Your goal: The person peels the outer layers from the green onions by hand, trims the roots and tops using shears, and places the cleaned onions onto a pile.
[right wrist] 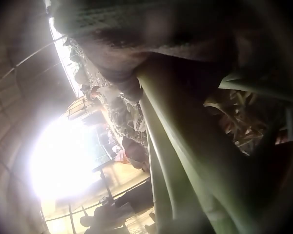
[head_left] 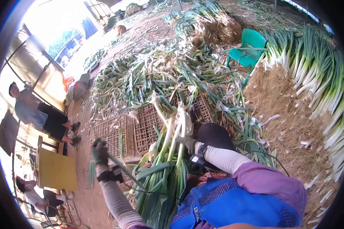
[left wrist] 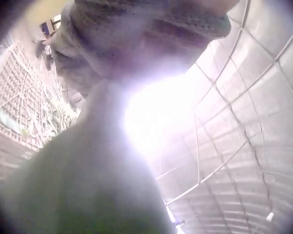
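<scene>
The gloved left hand (head_left: 100,152) is raised left of the leeks, its fingers curled round a long green leaf (head_left: 128,173) that slants down across the bunch. In the left wrist view the left hand (left wrist: 136,41) is above a broad, blurred green leaf (left wrist: 93,175). The gloved right hand (head_left: 187,144) grips leeks (head_left: 173,143) by their pale stalks, root ends upward and green leaves hanging toward the body. In the right wrist view the right hand (right wrist: 151,39) is round pale green stalks (right wrist: 171,131); its fingertips are hidden in shadow.
Plastic crates (head_left: 112,133) lie beyond the leeks, with heaped leaf waste (head_left: 149,72) behind. A green chair (head_left: 252,42) stands near root trimmings (head_left: 279,110) and a long row of leeks (head_left: 309,65) on the right. Two people (head_left: 36,112) are left, near a yellow board (head_left: 57,171).
</scene>
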### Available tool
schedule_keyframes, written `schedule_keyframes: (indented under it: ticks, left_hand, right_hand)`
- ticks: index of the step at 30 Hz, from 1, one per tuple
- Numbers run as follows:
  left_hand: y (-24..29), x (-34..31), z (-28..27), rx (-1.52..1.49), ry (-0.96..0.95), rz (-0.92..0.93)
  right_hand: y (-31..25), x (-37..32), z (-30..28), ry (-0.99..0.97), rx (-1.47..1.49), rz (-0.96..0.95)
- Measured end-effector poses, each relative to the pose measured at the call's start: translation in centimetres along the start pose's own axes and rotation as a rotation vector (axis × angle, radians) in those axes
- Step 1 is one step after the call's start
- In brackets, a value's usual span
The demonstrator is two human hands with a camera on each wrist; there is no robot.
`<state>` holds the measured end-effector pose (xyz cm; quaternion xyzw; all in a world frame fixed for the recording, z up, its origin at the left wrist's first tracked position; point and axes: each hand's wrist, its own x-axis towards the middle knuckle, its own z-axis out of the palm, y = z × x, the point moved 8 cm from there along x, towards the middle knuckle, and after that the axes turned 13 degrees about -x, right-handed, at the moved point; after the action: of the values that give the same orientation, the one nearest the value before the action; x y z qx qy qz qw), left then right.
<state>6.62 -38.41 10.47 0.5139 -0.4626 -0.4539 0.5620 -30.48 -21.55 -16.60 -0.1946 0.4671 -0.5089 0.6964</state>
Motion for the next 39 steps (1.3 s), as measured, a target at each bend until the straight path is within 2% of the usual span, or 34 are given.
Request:
schedule_keyframes:
  ticks: [1,2,4,6,8,9,10,11,12,13,14,15,16,17,18,19,21,22,24,25,26,27,29,31,33,35,36,38,39]
  left_hand:
    - [0.0,1.8,-2.4,0.061,0.03,0.064]
    - [0.0,3.0,-3.8,0.34,-0.062,-0.022]
    - [3.1,-0.7,-0.4,1.474,0.051,0.296]
    - [0.5,-3.7,3.7,1.593,-0.101,0.515]
    - [-4.9,-5.4,8.8,1.324,-0.575,0.116]
    - [-11.3,-5.1,10.4,1.07,-0.79,0.003]
    - [-10.4,-9.7,14.3,0.889,-0.875,-0.164]
    - [-18.0,-9.0,15.0,0.796,-1.003,-0.325]
    - [-16.8,-13.1,17.6,0.708,-1.034,-0.539]
    - [-17.6,-15.1,19.1,0.652,-1.096,-0.539]
    - [-18.6,-16.2,20.3,0.65,-1.204,-0.415]
    - [-18.5,-17.1,21.2,0.693,-1.332,-0.164]
    - [-17.2,-17.9,22.2,0.773,-1.459,0.225]
    - [-15.5,-18.1,22.7,0.822,-1.48,0.482]
    - [-13.8,-18.2,22.7,0.855,-1.456,0.636]
    - [-11.4,-18.4,22.6,0.852,-1.444,0.56]
    - [-16.1,-12.5,18.8,0.311,-0.73,-0.448]
    - [-10.8,-14.3,19.3,0.266,-0.785,-0.449]
    - [-9.8,-13.6,18.8,0.262,-0.848,-0.397]
    - [-8.5,-14.7,19.3,-0.027,-0.892,-0.277]
    - [-7.2,-16.0,19.7,0.015,-0.891,-0.297]
    - [-4.4,-17.8,20.2,0.061,-0.891,-0.32]
    - [-2.7,-18.7,19.9,0.111,-0.853,-0.327]
    - [-2.3,-18.3,19.0,0.118,-0.777,-0.29]
    - [-1.4,-18.3,18.3,0.158,-0.785,-0.214]
    - [-0.6,-18.1,16.7,0.314,-0.759,-0.107]
    - [-0.5,-18.5,16.0,0.282,-0.767,-0.119]
    - [-0.5,-19.5,15.0,0.216,-0.782,-0.149]
    - [0.8,-21.1,15.1,0.199,-0.735,-0.21]
  right_hand:
    - [-0.5,-0.8,0.6,-0.023,0.044,0.021]
    - [-0.5,-0.6,1.0,-0.034,0.032,0.012]
    - [0.2,0.6,1.3,-0.045,-0.025,-0.035]
    - [1.6,2.1,1.6,-0.071,-0.024,-0.067]
    - [1.6,1.5,2.3,-0.088,0.005,-0.022]
    - [1.5,0.9,2.6,-0.085,0.034,0.009]
    - [1.7,0.6,2.6,-0.078,0.061,0.04]
    - [2.4,1.8,2.0,-0.077,0.066,0.0]
    - [2.9,3.2,0.5,0.052,-0.034,-0.048]
    - [2.4,2.3,1.0,-0.017,-0.036,-0.066]
    - [2.2,2.3,0.5,-0.031,-0.056,-0.095]
    - [1.9,2.9,-0.3,-0.027,-0.093,-0.136]
    - [1.8,3.2,-1.1,-0.027,-0.118,-0.165]
    - [1.7,3.5,-1.9,-0.039,-0.125,-0.176]
    - [-1.0,0.1,0.3,-0.098,-0.062,-0.149]
    - [-4.1,-3.7,2.8,-0.155,0.0,-0.117]
    - [-4.7,-2.8,3.2,-0.179,0.039,-0.023]
    - [-7.0,-4.6,4.6,-0.169,-0.026,-0.063]
    - [-9.5,-4.8,7.7,-0.303,-0.26,-0.368]
    - [-10.6,-5.1,9.1,-0.345,-0.403,-0.496]
    - [-12.8,-7.1,11.6,-0.366,-0.62,-0.55]
    - [-13.7,-7.7,13.3,-0.307,-0.667,-0.806]
    - [-15.1,-8.5,14.6,-0.285,-0.784,-0.841]
    - [-17.3,-11.3,16.2,-0.338,-0.817,-0.719]
    - [-17.4,-12.2,16.3,-0.358,-0.892,-0.578]
    - [-20.0,-13.0,14.0,-0.108,-0.964,-0.856]
    - [-21.6,-13.9,12.8,0.025,-0.994,-0.993]
    - [-25.4,-15.2,9.3,0.574,-1.358,-1.081]
    - [-25.7,-14.5,8.6,0.687,-1.429,-1.094]
